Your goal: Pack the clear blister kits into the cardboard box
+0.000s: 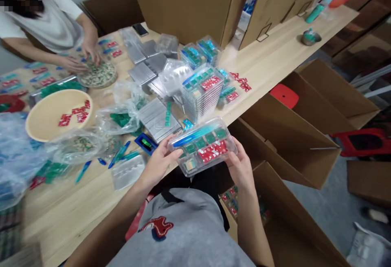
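Observation:
Both my hands hold a clear plastic case (203,144) just off the table's front edge. Inside it lie a blue pen, green squares and red packets. My left hand (157,163) grips its left end, thumb on top. My right hand (241,167) grips its right end, fingers curled round the edge. A stack of filled clear cases (201,91) stands on the wooden table (275,59) just beyond.
A cream bowl (49,116) with red packets sits at left, among plastic bags, blue pens (119,155) and grey trays (157,118). Another person's hands (82,57) work over a round dish at far left. Open cardboard boxes (293,136) stand on the floor at right.

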The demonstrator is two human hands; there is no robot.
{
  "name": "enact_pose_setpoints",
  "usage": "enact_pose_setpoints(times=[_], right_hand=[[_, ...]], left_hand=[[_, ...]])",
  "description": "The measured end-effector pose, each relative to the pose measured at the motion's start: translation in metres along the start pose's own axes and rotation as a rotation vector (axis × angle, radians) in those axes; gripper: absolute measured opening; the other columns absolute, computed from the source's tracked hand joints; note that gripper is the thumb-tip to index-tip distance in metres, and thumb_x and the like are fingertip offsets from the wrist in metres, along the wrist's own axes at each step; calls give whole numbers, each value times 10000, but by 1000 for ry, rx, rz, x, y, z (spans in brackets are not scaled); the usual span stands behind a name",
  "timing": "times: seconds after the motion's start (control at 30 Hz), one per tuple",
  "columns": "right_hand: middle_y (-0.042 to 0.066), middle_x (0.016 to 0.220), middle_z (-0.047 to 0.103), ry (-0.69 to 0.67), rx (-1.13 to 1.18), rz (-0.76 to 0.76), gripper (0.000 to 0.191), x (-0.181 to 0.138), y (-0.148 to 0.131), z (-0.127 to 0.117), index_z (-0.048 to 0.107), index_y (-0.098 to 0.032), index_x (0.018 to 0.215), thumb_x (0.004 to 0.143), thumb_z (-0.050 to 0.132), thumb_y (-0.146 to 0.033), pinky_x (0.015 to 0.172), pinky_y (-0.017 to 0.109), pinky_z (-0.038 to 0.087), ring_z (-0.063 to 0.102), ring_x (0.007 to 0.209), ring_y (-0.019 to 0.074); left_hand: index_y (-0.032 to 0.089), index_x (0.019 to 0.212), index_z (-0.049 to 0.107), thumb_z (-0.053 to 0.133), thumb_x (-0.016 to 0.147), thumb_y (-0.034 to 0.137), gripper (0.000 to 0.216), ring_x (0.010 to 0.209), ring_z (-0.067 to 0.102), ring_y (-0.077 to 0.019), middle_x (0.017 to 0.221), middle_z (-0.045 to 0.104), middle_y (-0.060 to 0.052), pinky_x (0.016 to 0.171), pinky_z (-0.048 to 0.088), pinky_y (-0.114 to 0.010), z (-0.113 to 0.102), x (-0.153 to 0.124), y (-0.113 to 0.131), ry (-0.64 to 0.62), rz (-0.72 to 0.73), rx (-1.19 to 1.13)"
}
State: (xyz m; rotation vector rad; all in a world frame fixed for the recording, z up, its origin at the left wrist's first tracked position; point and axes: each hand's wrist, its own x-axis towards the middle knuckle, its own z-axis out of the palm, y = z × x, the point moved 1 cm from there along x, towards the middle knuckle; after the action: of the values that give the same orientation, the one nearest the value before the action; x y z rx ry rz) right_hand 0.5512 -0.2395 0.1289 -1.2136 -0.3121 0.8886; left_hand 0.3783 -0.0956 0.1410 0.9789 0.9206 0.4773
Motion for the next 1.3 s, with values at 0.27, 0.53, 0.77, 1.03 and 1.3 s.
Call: enact_pose_setpoints(times=[0.27, 0.53, 0.77, 1.03, 1.3], right_hand=[[32, 1237, 618, -101, -157, 87, 502, 73, -46, -37, 584, -281, 1185, 729, 741, -415, 1010, 377, 446, 577, 1139, 224], [50, 1050, 642, -285, -509, -98, 465, 201, -116, -2, 634, -233, 1141, 759, 661, -495, 923, 406, 466, 596, 977, 218], [113, 1034, 545, -378, -844, -197, 539, 263, -101, 23, 659, -153, 1099, 748, 601, -559, 932, 461, 442, 545, 1001, 252], [87, 1324, 542, -553, -620, -72, 551, 269, -84, 20, 577, -211, 1241, 818, 547, -562, 1134, 472, 286, 441, 1292, 248], [32, 1475, 400, -508, -372, 91, 772, 271, -75, -1, 515, -237, 1345, 747, 544, -724, 1187, 412, 195, 287, 1413, 231]], left_hand=[[188, 1154, 561, 768, 639, 446, 612, 1007, 613, -221, 1094, 669, -61, 924, 443, -331, 53, 42, 27, 73, -12, 102], [169, 1102, 602, 741, 679, 481, 544, 1040, 601, -241, 1109, 667, -86, 913, 452, -346, 81, 115, 87, 234, 199, 61], [145, 987, 660, 681, 676, 569, 527, 781, 568, -183, 872, 661, -42, 717, 435, -292, 58, 152, 99, 437, 158, 400], [174, 1094, 634, 616, 688, 625, 607, 874, 580, -229, 1035, 651, -75, 736, 475, -324, 68, 153, 97, 518, 131, 545], [246, 1230, 552, 516, 835, 584, 521, 1260, 473, -265, 1342, 540, -64, 1004, 430, -384, 71, 149, 85, 667, 75, 368]])
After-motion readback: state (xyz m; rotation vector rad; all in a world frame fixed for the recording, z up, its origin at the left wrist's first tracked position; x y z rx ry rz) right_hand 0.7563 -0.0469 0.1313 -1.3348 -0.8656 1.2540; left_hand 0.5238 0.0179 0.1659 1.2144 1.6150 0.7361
